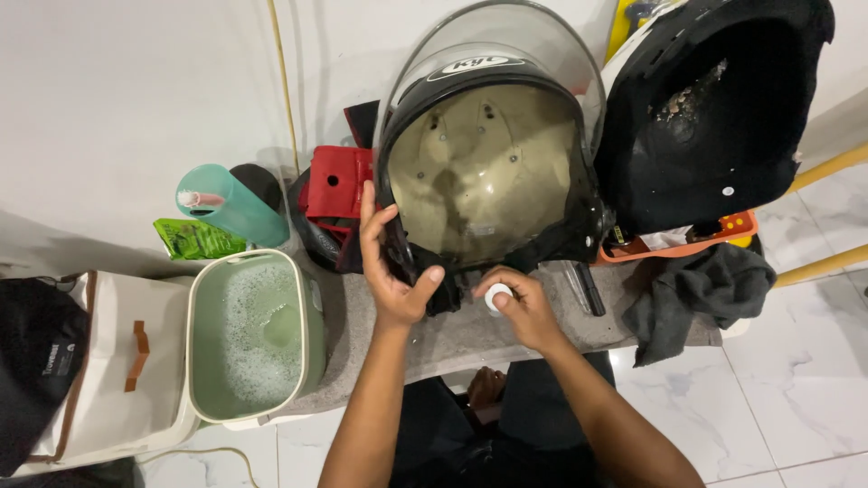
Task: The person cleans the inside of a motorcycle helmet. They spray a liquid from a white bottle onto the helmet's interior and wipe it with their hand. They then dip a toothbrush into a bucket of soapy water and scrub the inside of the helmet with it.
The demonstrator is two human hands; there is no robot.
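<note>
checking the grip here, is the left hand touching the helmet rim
Touching. The head view shows the left hand wrapped over the lower rim of the black helmet, thumb and fingers pressed against its edge.

Seen from a head-worn camera, the person's two forearms enter from the bottom edge, both bare from elbow to wrist with no sleeve in view. The left hand (394, 271) and the right hand (523, 307) are ungloved. No ring, watch or bracelet shows on either wrist or on the fingers that can be seen. Fingernails appear short and unpainted. Below the arms, dark clothing covers the lap, likely black or charcoal trousers or shorts, its fabric plain and unpatterned. Part of a bare foot shows between the legs, near the bottom centre.
</note>
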